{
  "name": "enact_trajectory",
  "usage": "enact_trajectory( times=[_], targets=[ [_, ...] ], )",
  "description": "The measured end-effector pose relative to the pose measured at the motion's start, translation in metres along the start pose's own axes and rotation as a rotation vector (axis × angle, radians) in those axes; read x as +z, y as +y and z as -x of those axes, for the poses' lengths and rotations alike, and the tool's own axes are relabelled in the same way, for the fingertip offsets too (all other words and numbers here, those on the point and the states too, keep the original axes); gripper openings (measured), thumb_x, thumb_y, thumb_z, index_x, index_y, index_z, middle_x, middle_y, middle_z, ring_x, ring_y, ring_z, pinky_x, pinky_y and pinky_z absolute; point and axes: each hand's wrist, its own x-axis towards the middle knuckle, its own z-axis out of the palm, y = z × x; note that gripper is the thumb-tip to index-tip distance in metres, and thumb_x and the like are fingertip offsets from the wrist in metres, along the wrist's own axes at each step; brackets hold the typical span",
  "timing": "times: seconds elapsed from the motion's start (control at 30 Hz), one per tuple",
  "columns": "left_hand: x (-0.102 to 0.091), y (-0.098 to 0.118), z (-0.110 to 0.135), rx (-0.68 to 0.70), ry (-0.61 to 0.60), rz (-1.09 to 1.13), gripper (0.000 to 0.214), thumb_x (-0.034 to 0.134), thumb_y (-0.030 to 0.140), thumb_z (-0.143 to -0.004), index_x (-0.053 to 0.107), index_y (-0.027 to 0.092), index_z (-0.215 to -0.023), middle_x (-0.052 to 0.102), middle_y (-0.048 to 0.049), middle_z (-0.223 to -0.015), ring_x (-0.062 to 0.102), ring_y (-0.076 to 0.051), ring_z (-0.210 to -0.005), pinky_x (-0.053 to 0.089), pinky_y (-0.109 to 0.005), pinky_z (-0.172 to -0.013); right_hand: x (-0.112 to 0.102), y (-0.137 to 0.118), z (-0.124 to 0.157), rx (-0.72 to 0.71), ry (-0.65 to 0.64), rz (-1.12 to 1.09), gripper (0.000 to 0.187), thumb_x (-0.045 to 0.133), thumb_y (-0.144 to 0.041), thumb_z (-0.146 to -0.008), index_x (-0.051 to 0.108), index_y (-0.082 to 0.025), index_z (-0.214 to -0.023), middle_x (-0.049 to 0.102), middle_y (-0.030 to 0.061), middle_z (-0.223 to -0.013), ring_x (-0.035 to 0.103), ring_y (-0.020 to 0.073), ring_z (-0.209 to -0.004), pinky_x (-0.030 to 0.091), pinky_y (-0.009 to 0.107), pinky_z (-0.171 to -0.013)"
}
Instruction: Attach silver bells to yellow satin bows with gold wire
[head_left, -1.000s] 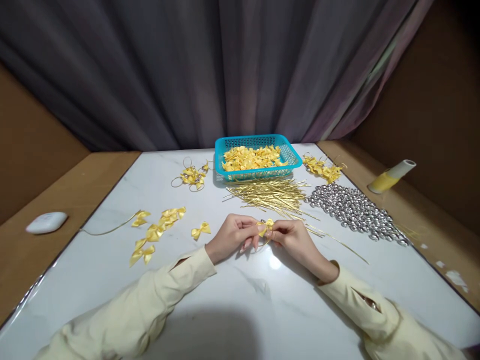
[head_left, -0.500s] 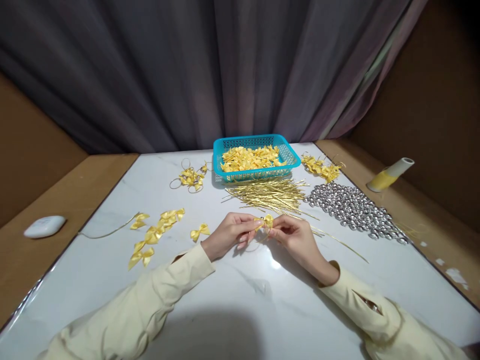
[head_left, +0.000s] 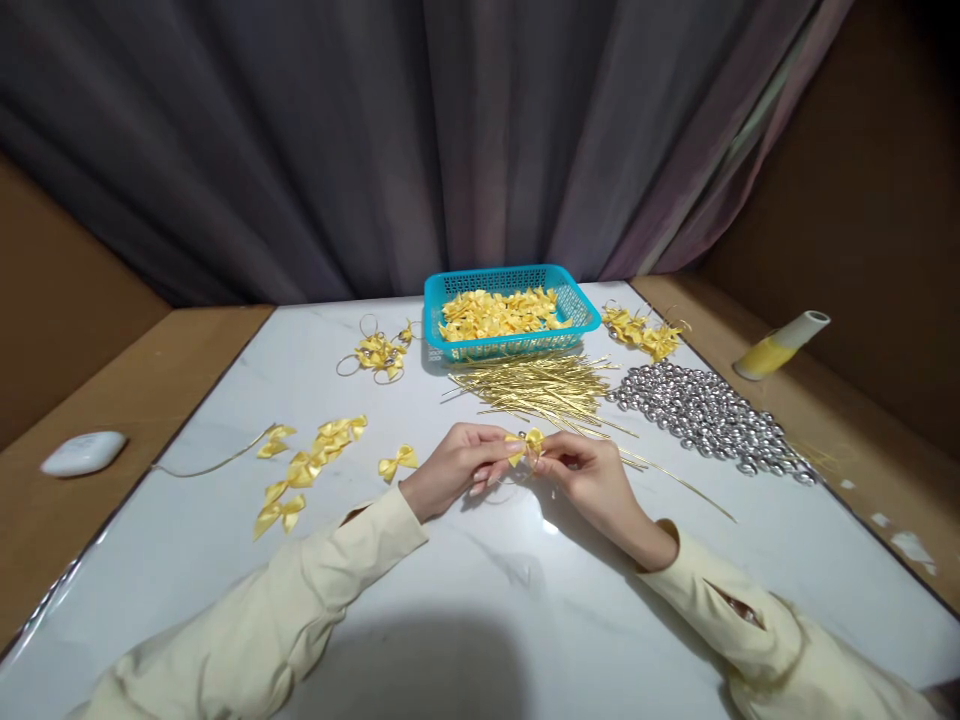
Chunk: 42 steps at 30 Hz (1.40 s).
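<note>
Over the middle of the white table (head_left: 480,610), my left hand (head_left: 457,465) and my right hand (head_left: 589,475) meet with fingers pinched on one small yellow ribbon bow (head_left: 529,443). A thin gold wire loop hangs under the bow between my fingers. Just beyond my hands lies a pile of gold wire ties (head_left: 540,385). To its right sits a heap of small silver bells (head_left: 701,410). A turquoise basket (head_left: 581,300) full of yellow bows stands behind the ties.
Loose yellow bows (head_left: 307,465) lie at the left, one bow (head_left: 397,462) close to my left hand. Finished bows with wire loops (head_left: 379,352) and another bunch (head_left: 645,335) flank the basket. A white device (head_left: 81,452) and a yellow-white spool (head_left: 780,347) rest on the brown side ledges.
Both hands have stayed together on the bow, with only small finger shifts; the bow sits a little higher and flatter between the fingertips. The view has drifted slightly.
</note>
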Motion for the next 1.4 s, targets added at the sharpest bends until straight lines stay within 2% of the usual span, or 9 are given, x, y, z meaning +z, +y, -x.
enact_trajectory(
  times=[0.2,0.4,0.53,0.73,0.93,1.4],
  targets=[
    [0.0004,0.0,0.0,-0.001,0.018,0.013,0.021,0.062,0.025,-0.075,0.058,0.009,-0.062,0.041,0.0072,-0.039,0.024,0.0,-0.032,0.017,-0.013,-0.03,-0.0006,-0.0009,-0.0032,0.076,-0.107,-0.191,0.007,0.064,-0.021,-0.067,0.064,-0.014,-0.064,0.061,0.0005,-0.056,0.052,0.0107,-0.053,0.04,0.021,-0.051],
    [0.0008,0.0012,0.0014,0.003,0.033,0.015,0.02,0.063,0.025,-0.074,0.059,0.009,-0.061,0.043,0.0066,-0.039,0.023,0.0,-0.031,0.015,-0.013,-0.03,-0.0032,-0.0002,-0.0062,0.094,-0.174,-0.223,0.009,0.065,-0.022,-0.068,0.066,-0.014,-0.063,0.062,0.0006,-0.057,0.052,0.0104,-0.053,0.04,0.021,-0.051],
    [0.0004,0.0014,0.0017,0.015,0.05,0.022,0.02,0.062,0.025,-0.074,0.059,0.009,-0.062,0.043,0.0064,-0.038,0.023,-0.001,-0.031,0.014,-0.014,-0.03,-0.0023,0.0018,-0.0066,0.1,-0.146,-0.256,0.016,0.067,-0.025,-0.067,0.065,-0.015,-0.08,0.063,0.0002,-0.056,0.052,0.0102,-0.048,0.04,0.021,-0.048],
    [0.001,0.0005,0.0021,0.014,0.056,0.044,0.018,0.062,0.025,-0.073,0.06,0.01,-0.064,0.041,0.0073,-0.037,0.022,-0.001,-0.031,0.013,-0.015,-0.03,-0.0025,-0.0002,-0.0057,0.072,-0.127,-0.186,0.012,0.066,-0.026,-0.069,0.066,-0.014,-0.065,0.062,0.0011,-0.055,0.051,0.0099,-0.048,0.04,0.022,-0.048],
    [0.0023,0.0013,0.0027,0.006,0.05,0.048,0.019,0.063,0.025,-0.073,0.06,0.01,-0.062,0.041,0.0069,-0.037,0.022,-0.001,-0.031,0.014,-0.015,-0.03,-0.0033,-0.0016,-0.0059,0.079,-0.164,-0.219,0.007,0.064,-0.021,-0.07,0.069,-0.015,-0.067,0.061,-0.0005,-0.055,0.049,0.0086,-0.049,0.038,0.02,-0.049],
    [0.0004,-0.0004,0.0024,0.015,0.064,0.033,0.017,0.064,0.027,-0.071,0.064,0.009,-0.07,0.043,0.0066,-0.039,0.024,-0.001,-0.032,0.015,-0.014,-0.03,-0.0033,-0.0021,-0.0069,0.088,-0.134,-0.226,0.009,0.065,-0.023,-0.067,0.071,-0.016,-0.068,0.061,0.0006,-0.054,0.048,0.0101,-0.047,0.041,0.023,-0.048]
  ],
)
